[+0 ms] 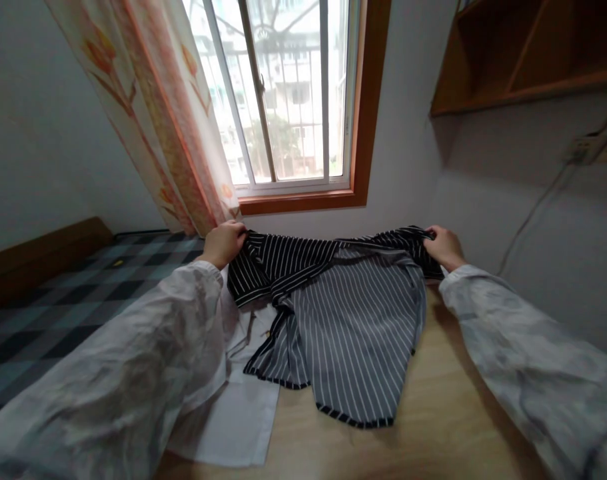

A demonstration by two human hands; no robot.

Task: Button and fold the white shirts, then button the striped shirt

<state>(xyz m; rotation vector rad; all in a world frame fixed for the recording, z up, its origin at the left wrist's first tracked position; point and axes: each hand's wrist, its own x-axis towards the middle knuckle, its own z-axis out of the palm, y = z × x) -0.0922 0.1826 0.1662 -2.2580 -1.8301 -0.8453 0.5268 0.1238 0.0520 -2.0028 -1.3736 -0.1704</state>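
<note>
A black garment with thin white stripes (343, 320) lies spread on a light wooden table (443, 413), its paler inside facing up. My left hand (224, 242) grips the garment's far left edge. My right hand (443, 247) grips its far right edge near the wall. Both arms wear loose whitish sleeves and stretch the upper edge between them. The lower part of the cloth rests flat on the tabletop.
A white garment (238, 420) lies under the striped one at the table's left. A bed with a dark checked cover (73, 300) stands to the left. Ahead are a window (283, 93) and a patterned curtain (153, 113). A wooden shelf (528, 60) hangs at the upper right.
</note>
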